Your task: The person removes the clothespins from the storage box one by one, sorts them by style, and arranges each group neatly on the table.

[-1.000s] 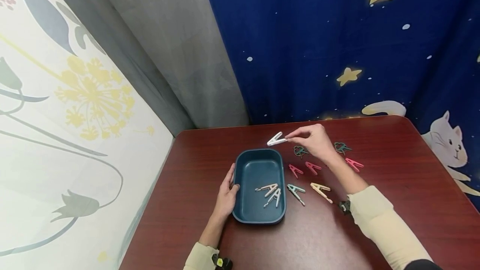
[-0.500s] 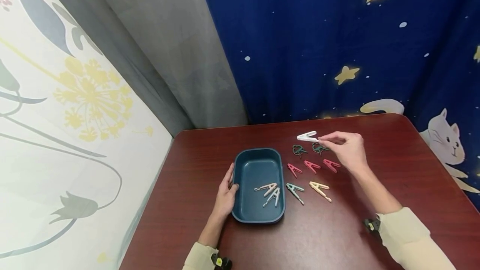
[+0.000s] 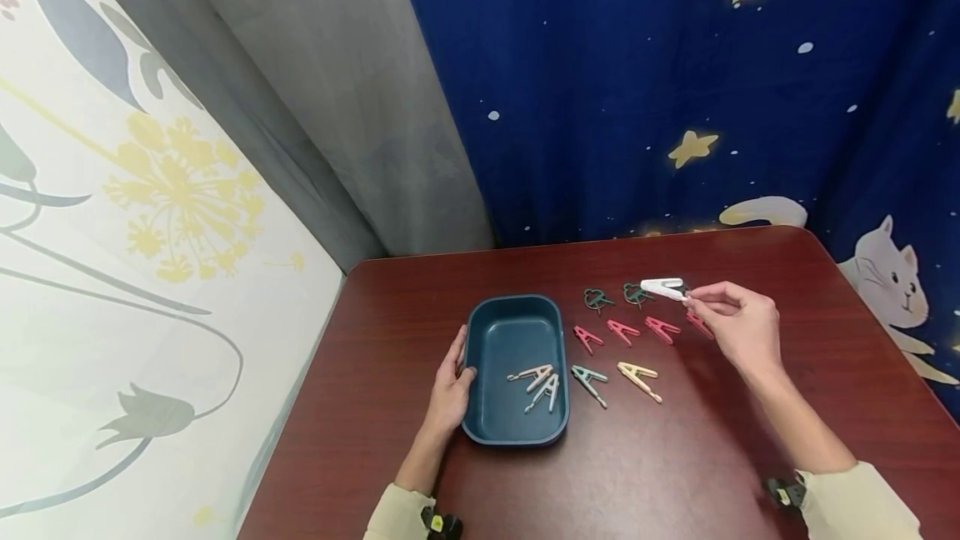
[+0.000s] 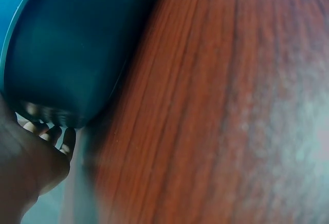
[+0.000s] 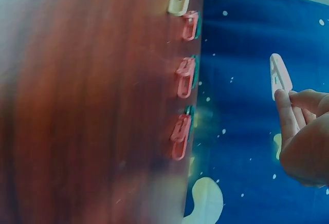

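Observation:
My right hand (image 3: 742, 325) pinches a white clothespin (image 3: 662, 287) by one end between thumb and fingertips, lifted above the table's far right part. In the right wrist view the white clothespin (image 5: 278, 75) points up from the fingers. My left hand (image 3: 450, 386) grips the left wall of a dark blue rectangular tub (image 3: 516, 442), thumb at the rim and fingers outside. Inside the tub lie a pale beige clothespin (image 3: 537, 375) and a pale grey-blue clothespin (image 3: 546, 394). In the left wrist view the fingers of the left hand (image 4: 43, 157) touch the tub (image 4: 67, 54).
Right of the tub lie a light teal clothespin (image 3: 590, 384) and a yellow clothespin (image 3: 639, 380). Behind them runs a row of several pink clips (image 3: 622, 332). Dark green clips (image 3: 597, 299) lie farther back, one partly hidden by the white clothespin. A curtain (image 3: 622, 90) hangs behind the table.
My right hand has carried the white clothespin rightward from above the tub's far end, past the green clips. Clips its arm covered now show. My left hand and the tub keep their place.

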A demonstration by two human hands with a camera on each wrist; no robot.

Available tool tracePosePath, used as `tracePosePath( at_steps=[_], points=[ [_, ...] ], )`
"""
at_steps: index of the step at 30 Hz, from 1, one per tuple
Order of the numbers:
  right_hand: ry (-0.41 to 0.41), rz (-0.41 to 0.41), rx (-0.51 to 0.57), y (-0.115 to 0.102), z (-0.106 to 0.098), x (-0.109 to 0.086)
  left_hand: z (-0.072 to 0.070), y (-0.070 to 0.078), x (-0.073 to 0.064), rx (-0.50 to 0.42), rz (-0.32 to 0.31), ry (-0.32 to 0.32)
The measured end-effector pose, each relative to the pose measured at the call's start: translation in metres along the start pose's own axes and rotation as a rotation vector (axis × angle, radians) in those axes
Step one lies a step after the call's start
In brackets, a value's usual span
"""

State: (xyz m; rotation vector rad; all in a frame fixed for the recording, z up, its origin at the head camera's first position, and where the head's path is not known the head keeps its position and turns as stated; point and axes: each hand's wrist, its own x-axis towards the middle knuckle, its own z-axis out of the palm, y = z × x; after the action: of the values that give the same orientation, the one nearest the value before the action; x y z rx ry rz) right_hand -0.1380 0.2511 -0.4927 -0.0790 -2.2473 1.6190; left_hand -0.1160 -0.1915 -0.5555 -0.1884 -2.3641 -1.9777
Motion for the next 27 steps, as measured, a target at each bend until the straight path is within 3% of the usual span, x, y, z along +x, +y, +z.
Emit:
tracePosePath(
  at_steps=[11,27],
  points=[
    [0.003,0.002,-0.162,0.012,-0.013,-0.034,-0.002,-0.002,-0.001,0.009,-0.002,0.006],
    [-0.072,0.088,-0.326,0.036,-0.02,-0.071,0.001,0.001,0.0,-0.007,0.001,-0.01]
  ],
)
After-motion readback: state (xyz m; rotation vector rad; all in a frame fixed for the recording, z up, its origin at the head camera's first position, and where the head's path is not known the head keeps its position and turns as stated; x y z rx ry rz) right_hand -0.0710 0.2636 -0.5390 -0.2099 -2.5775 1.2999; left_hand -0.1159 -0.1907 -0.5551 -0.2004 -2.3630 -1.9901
